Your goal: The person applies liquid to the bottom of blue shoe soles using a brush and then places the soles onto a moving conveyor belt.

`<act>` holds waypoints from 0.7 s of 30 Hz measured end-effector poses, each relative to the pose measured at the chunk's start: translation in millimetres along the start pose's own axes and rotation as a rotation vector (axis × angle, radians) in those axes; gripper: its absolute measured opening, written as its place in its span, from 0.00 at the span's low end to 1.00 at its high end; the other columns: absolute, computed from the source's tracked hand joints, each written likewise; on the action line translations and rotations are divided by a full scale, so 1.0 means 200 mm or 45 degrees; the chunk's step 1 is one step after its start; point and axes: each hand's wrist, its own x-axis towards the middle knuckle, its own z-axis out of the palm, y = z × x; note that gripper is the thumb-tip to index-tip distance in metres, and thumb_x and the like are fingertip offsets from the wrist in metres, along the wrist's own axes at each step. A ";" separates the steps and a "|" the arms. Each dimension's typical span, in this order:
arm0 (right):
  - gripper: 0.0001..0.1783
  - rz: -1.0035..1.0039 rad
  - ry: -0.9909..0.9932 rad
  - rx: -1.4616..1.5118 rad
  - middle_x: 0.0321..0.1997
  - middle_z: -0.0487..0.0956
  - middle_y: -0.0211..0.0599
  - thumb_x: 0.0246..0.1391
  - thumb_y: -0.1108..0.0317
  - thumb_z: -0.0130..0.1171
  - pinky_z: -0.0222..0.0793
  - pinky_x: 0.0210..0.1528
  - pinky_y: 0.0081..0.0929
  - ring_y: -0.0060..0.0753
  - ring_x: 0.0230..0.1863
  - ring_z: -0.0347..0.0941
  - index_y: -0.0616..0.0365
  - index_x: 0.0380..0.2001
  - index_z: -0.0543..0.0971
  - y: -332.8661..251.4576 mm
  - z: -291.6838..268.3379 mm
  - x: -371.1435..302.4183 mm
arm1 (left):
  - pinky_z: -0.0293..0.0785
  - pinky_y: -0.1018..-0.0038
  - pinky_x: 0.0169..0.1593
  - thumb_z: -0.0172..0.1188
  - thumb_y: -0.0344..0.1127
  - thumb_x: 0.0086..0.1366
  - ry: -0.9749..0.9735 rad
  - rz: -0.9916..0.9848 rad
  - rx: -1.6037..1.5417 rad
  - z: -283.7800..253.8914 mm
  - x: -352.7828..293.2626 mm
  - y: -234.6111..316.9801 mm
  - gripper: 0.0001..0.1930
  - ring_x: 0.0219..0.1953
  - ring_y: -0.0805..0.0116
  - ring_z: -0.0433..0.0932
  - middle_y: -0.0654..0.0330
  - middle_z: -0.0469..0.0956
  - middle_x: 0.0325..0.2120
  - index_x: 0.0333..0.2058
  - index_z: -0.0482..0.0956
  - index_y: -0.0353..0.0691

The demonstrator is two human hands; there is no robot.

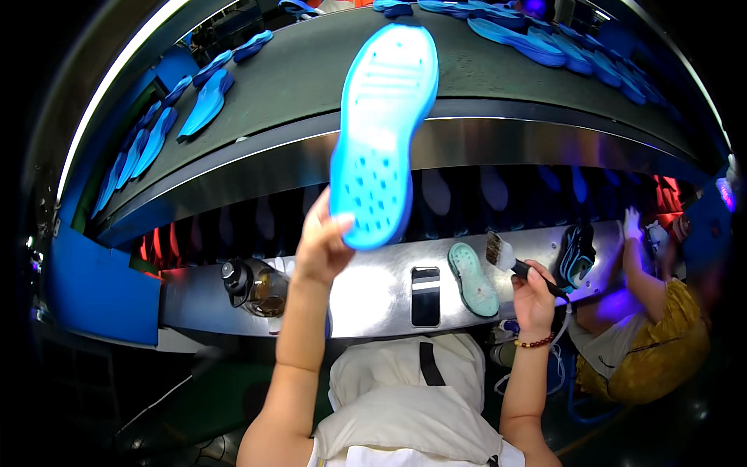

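One blue shoe sole [377, 156] is held up at the upper centre of the frame, its perforated end lowest, its ribbed face brightly lit. It is gripped near the lower end by the left hand [323, 243], with the thumb laid over the near face; the fingers behind are partly hidden. One brush [506, 255], white-headed and dark-handled, is grasped by the handle in the right hand [534, 297], right of centre, with the bristles directed to the upper left. A beaded bracelet [534, 341] is worn on the right wrist.

Listed on the metal ledge [366, 303], across the middle of the frame: one dark-lidded bottle [261, 289], left; one phone [426, 296], centre; one pale green sole [473, 280], placed just right of the phone, near the brush; one dark piece of footwear [576, 257], right.

Several blue soles [206, 105] are laid along the dark belt [288, 86] at the upper left; further blue pieces [517, 43] are spread at the upper right. A seated co-worker in a mustard garment [654, 350] is seen at the right edge, one hand [632, 224] raised by the ledge; whether anything is held there cannot be told.
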 end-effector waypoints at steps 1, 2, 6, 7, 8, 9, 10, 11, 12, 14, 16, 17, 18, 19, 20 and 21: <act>0.12 -0.028 -0.047 -0.017 0.38 0.75 0.47 0.46 0.77 0.52 0.67 0.44 0.25 0.34 0.39 0.72 0.69 0.37 0.72 -0.02 0.04 -0.02 | 0.70 0.70 0.49 0.63 0.39 0.46 -0.111 0.029 0.021 -0.04 -0.06 -0.06 0.37 0.46 0.63 0.72 0.51 0.69 0.46 0.53 0.57 0.32; 0.12 -0.006 -0.104 0.001 0.38 0.75 0.48 0.45 0.77 0.52 0.67 0.45 0.26 0.34 0.39 0.72 0.69 0.36 0.72 -0.03 0.06 -0.03 | 0.68 0.67 0.51 0.65 0.50 0.45 -0.213 -0.025 -0.004 -0.12 -0.11 -0.15 0.44 0.50 0.60 0.69 0.49 0.66 0.50 0.55 0.55 0.33; 0.12 0.090 -0.266 -0.048 0.38 0.76 0.48 0.46 0.77 0.52 0.66 0.46 0.25 0.34 0.39 0.73 0.68 0.37 0.72 0.02 0.12 -0.04 | 0.60 0.55 0.55 0.48 0.74 0.44 -0.473 -0.670 -0.613 -0.14 -0.24 -0.56 0.52 0.53 0.51 0.65 0.45 0.62 0.51 0.58 0.52 0.39; 0.13 0.140 -0.281 -0.101 0.38 0.76 0.47 0.46 0.76 0.52 0.67 0.46 0.25 0.34 0.39 0.73 0.67 0.37 0.72 0.06 0.12 -0.02 | 0.61 0.55 0.55 0.46 0.75 0.43 -0.318 -0.739 -0.671 -0.12 -0.26 -0.64 0.52 0.51 0.51 0.66 0.46 0.64 0.50 0.58 0.52 0.40; 0.12 0.181 -0.282 -0.142 0.38 0.76 0.48 0.46 0.78 0.52 0.66 0.46 0.23 0.31 0.39 0.73 0.69 0.37 0.73 0.10 0.12 -0.01 | 0.60 0.56 0.55 0.41 0.77 0.43 -0.190 -0.764 -0.615 -0.07 -0.28 -0.67 0.52 0.51 0.51 0.66 0.46 0.65 0.50 0.58 0.52 0.40; 0.11 0.205 -0.251 -0.257 0.37 0.76 0.45 0.46 0.79 0.53 0.65 0.44 0.20 0.28 0.37 0.72 0.69 0.36 0.74 0.15 0.12 0.01 | 0.60 0.56 0.55 0.37 0.78 0.43 -0.062 -0.788 -0.557 -0.03 -0.30 -0.69 0.53 0.52 0.51 0.66 0.47 0.65 0.50 0.58 0.53 0.40; 0.11 0.245 -0.213 -0.298 0.36 0.76 0.42 0.46 0.79 0.53 0.65 0.43 0.19 0.26 0.35 0.71 0.69 0.36 0.74 0.20 0.12 0.04 | 0.59 0.54 0.55 0.33 0.79 0.43 -0.099 -0.781 -0.686 0.00 -0.32 -0.69 0.52 0.52 0.50 0.65 0.45 0.64 0.50 0.58 0.51 0.42; 0.10 0.279 -0.178 -0.340 0.35 0.77 0.40 0.46 0.79 0.54 0.65 0.41 0.18 0.23 0.34 0.71 0.68 0.35 0.74 0.23 0.12 0.06 | 0.59 0.53 0.55 0.29 0.80 0.44 -0.142 -0.768 -0.813 0.02 -0.33 -0.68 0.52 0.53 0.48 0.64 0.44 0.62 0.51 0.59 0.50 0.45; 0.10 0.298 -0.135 -0.347 0.34 0.76 0.38 0.46 0.79 0.54 0.65 0.40 0.17 0.22 0.32 0.70 0.68 0.35 0.75 0.24 0.13 0.08 | 0.58 0.52 0.55 0.25 0.80 0.44 -0.185 -0.754 -0.940 0.05 -0.33 -0.67 0.52 0.53 0.46 0.63 0.42 0.61 0.52 0.60 0.49 0.47; 0.10 0.311 -0.092 -0.340 0.32 0.76 0.36 0.46 0.78 0.55 0.65 0.37 0.15 0.19 0.31 0.69 0.67 0.35 0.75 0.26 0.16 0.12 | 0.59 0.55 0.55 0.19 0.80 0.43 -0.177 -0.727 -0.895 0.08 -0.33 -0.66 0.54 0.51 0.50 0.65 0.46 0.64 0.50 0.58 0.53 0.42; 0.09 0.285 -0.102 -0.432 0.31 0.76 0.34 0.46 0.78 0.56 0.66 0.36 0.14 0.19 0.31 0.69 0.66 0.34 0.76 0.26 0.20 0.17 | 0.58 0.52 0.55 0.19 0.80 0.45 -0.200 -0.702 -0.877 0.08 -0.32 -0.69 0.52 0.53 0.46 0.63 0.42 0.60 0.52 0.59 0.50 0.46; 0.09 0.274 -0.102 -0.478 0.30 0.77 0.34 0.46 0.77 0.57 0.66 0.37 0.14 0.19 0.31 0.70 0.66 0.33 0.76 0.26 0.23 0.19 | 0.58 0.52 0.55 0.19 0.79 0.46 -0.215 -0.680 -0.887 0.06 -0.33 -0.71 0.51 0.53 0.47 0.63 0.44 0.60 0.53 0.59 0.50 0.46; 0.08 0.254 -0.120 -0.562 0.30 0.77 0.34 0.46 0.77 0.57 0.66 0.37 0.14 0.19 0.31 0.70 0.66 0.33 0.77 0.26 0.27 0.21 | 0.58 0.53 0.55 0.19 0.78 0.47 -0.231 -0.659 -0.896 0.05 -0.33 -0.73 0.50 0.53 0.49 0.63 0.45 0.60 0.53 0.59 0.51 0.46; 0.08 0.232 -0.130 -0.648 0.30 0.77 0.34 0.46 0.76 0.57 0.66 0.37 0.14 0.19 0.32 0.70 0.65 0.32 0.77 0.26 0.30 0.22 | 0.58 0.54 0.55 0.19 0.78 0.48 -0.249 -0.644 -0.908 0.06 -0.32 -0.74 0.49 0.53 0.50 0.63 0.47 0.60 0.53 0.59 0.51 0.45; 0.08 0.210 -0.141 -0.734 0.30 0.77 0.34 0.46 0.76 0.57 0.66 0.36 0.14 0.19 0.32 0.71 0.65 0.32 0.77 0.26 0.33 0.22 | 0.57 0.55 0.56 0.19 0.77 0.49 -0.084 -0.637 -0.803 0.07 -0.32 -0.74 0.48 0.54 0.52 0.62 0.49 0.60 0.53 0.59 0.52 0.45; 0.08 0.139 -0.216 -0.887 0.30 0.77 0.35 0.45 0.75 0.58 0.66 0.36 0.15 0.21 0.32 0.71 0.64 0.32 0.78 0.29 0.34 0.21 | 0.56 0.56 0.57 0.19 0.76 0.51 0.078 -0.629 -0.696 0.10 -0.31 -0.75 0.47 0.54 0.54 0.62 0.51 0.60 0.54 0.59 0.52 0.45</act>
